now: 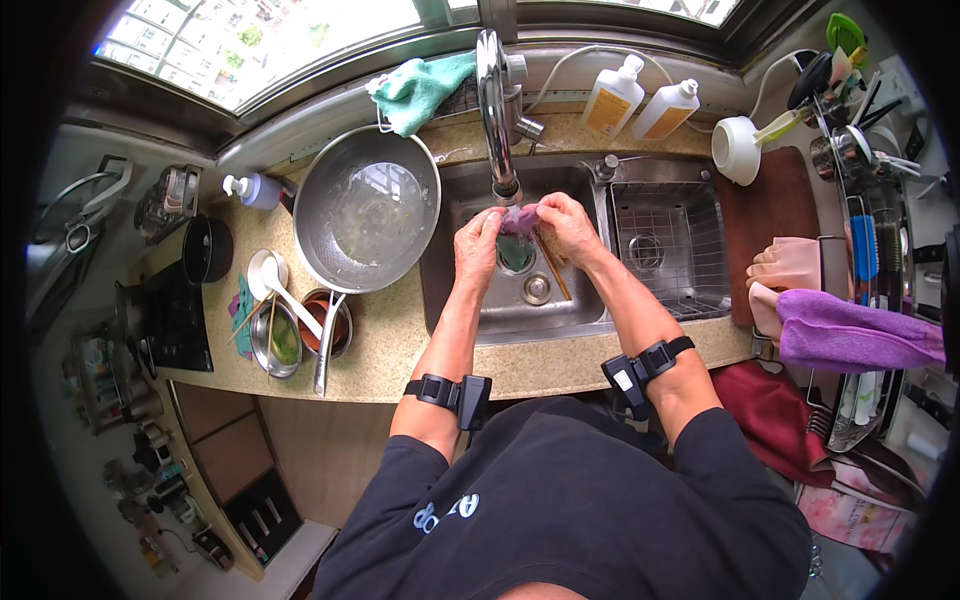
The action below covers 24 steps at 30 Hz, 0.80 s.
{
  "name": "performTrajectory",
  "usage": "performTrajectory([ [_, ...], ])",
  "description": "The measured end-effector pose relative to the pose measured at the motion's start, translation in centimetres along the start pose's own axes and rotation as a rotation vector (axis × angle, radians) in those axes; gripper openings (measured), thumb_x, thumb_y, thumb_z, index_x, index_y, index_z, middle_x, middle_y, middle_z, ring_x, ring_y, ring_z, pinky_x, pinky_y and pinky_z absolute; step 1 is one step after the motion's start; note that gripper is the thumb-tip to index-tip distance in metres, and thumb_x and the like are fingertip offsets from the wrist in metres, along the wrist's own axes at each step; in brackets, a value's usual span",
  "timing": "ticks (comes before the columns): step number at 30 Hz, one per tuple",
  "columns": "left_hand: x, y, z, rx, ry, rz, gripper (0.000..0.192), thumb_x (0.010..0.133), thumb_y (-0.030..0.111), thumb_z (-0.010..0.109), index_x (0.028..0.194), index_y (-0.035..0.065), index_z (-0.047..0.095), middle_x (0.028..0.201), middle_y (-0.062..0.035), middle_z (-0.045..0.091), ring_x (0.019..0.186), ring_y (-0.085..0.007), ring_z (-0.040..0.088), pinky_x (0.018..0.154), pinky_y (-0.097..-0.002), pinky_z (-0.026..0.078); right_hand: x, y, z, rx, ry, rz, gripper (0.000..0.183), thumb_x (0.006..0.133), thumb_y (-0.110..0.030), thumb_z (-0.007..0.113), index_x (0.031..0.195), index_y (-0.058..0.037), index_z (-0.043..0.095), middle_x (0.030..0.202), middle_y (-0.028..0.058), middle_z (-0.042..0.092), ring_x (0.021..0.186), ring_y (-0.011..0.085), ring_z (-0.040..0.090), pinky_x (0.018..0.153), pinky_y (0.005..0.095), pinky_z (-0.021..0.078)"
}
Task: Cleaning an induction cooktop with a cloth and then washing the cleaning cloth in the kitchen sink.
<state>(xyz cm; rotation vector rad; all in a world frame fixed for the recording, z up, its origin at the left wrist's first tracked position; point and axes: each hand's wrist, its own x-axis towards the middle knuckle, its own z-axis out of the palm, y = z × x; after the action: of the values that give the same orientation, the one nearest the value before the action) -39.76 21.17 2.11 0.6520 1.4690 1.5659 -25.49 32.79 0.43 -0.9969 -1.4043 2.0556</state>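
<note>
Both hands hold a small purple cloth between their fingertips, just under the spout of the chrome faucet. My left hand pinches its left side, and my right hand grips the right side. Below them lies the left basin of a stainless steel sink. Something green shows at the drain opening beneath the cloth. A round metal strainer rests on the basin floor. Beside it a brown stick-like handle leans, its upper end partly hidden by my right hand.
A large wet frying pan stands left of the sink, near metal bowls and a white ladle. A wire rack sits in the right basin. Pump bottles stand behind; a brown cutting board lies to the right.
</note>
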Motion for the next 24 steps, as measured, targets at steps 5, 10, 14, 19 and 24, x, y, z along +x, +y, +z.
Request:
performTrajectory([
  [5, -0.1, -1.0, -1.2, 0.167, -0.021, 0.002, 0.022, 0.094, 0.019, 0.059, 0.11, 0.0042, 0.065, 0.093, 0.0026, 0.065, 0.079, -0.0045, 0.056, 0.074, -0.0229, 0.047, -0.2, -1.2, 1.1, -0.173, 0.142, -0.199, 0.015, 0.09, -0.014, 0.058, 0.097, -0.0013, 0.06, 0.084, 0.0006, 0.06, 0.076, 0.0084, 0.053, 0.068, 0.025, 0.0447],
  [10, 0.6, 0.3, 0.6, -0.177, -0.041, -0.042, 0.019, 0.096, 0.016, 0.054, 0.11, 0.0054, 0.061, 0.093, 0.0021, 0.062, 0.08, -0.0054, 0.057, 0.074, -0.0232, 0.048, -1.5, -3.3, 1.4, -0.364, -0.186, -0.052, 0.025, 0.087, -0.017, 0.062, 0.105, -0.0004, 0.063, 0.09, 0.0029, 0.064, 0.082, 0.0092, 0.056, 0.075, 0.0259, 0.0469],
  [14, 1.1, -0.2, -1.1, -0.299, 0.054, -0.069, 0.019, 0.097, 0.012, 0.05, 0.113, 0.0056, 0.058, 0.096, -0.0003, 0.062, 0.079, -0.0066, 0.057, 0.072, -0.0234, 0.049, -2.4, -5.4, 0.7, -0.62, -0.337, 0.102, 0.029, 0.078, -0.018, 0.069, 0.101, -0.0006, 0.066, 0.084, 0.0077, 0.067, 0.078, 0.0117, 0.06, 0.072, 0.0287, 0.0491],
  [19, -0.1, 1.6, -0.6, 0.225, -0.096, -0.167, 0.031, 0.088, 0.023, 0.067, 0.112, 0.0033, 0.061, 0.09, -0.0023, 0.063, 0.073, -0.0081, 0.055, 0.064, -0.0266, 0.048, -2.4, -5.1, 0.9, -0.638, -0.106, -0.023, 0.022, 0.073, -0.016, 0.067, 0.09, -0.0013, 0.066, 0.074, 0.0077, 0.064, 0.071, 0.0167, 0.062, 0.065, 0.0327, 0.0501],
  [24, 0.0, 1.4, -1.7, 0.956, -0.247, 0.265, 0.024, 0.071, 0.009, 0.066, 0.095, 0.0036, 0.069, 0.081, -0.0132, 0.062, 0.074, -0.0262, 0.062, 0.069, -0.036, 0.05, -1.0, -3.5, 1.7, -0.875, -0.148, -0.336, 0.021, 0.075, -0.003, 0.056, 0.091, -0.0058, 0.069, 0.079, 0.0156, 0.066, 0.079, 0.0317, 0.064, 0.075, 0.0376, 0.0499],
])
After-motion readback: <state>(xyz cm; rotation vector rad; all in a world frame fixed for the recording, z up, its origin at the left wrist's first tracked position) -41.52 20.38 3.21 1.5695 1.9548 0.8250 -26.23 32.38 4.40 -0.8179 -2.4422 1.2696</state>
